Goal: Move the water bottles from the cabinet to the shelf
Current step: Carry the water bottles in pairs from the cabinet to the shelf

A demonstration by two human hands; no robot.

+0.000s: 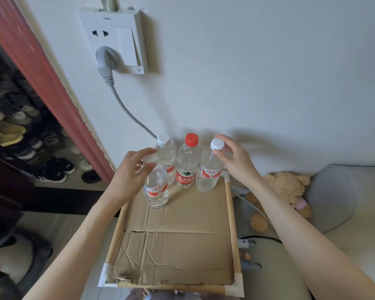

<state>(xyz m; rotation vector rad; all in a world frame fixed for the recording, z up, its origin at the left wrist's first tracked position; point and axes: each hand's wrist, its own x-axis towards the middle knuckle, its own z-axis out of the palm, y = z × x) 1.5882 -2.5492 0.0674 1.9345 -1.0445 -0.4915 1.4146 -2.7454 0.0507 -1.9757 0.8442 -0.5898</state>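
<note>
My left hand [131,167] curled round the neck of the nearest bottle [155,187], thumb and fingers [148,167] pinching just under its white cap; gripping high probably kept the label clear and the base free to settle. That bottle stood upright on the cardboard shelf top [178,245], cap upward. My right hand [234,161] pinched the cap of the right-hand bottle [208,169], which leaned, its top tipped toward me and rightward. Behind, a white-capped bottle [166,156] and a red-capped bottle [187,163] stood upright by the wall [247,72], untouched.
</note>
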